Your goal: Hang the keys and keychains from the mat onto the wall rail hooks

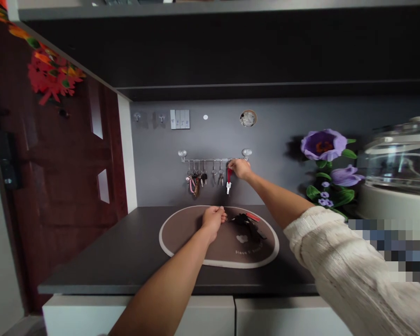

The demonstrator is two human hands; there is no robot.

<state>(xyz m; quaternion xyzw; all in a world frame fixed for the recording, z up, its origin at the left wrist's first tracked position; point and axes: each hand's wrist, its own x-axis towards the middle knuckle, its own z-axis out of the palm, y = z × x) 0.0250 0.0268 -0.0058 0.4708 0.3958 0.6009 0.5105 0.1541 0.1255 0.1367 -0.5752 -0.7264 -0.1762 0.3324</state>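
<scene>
My right hand is at the right end of a wall-mounted hook rail, its fingers pinched on the red strap of a key that hangs straight down. Several bunches of keys dangle from the rail's hooks to the left. Low over the oval brown mat, my left hand is closed with fingertips together; what they hold, if anything, is hidden. Just right of it lies a dark pile of keys with a red tag.
Purple artificial flowers and a white appliance with a clear top stand at the right. A dark shelf overhangs the counter. At the left is a reddish-brown door. A round wall hole sits above the rail.
</scene>
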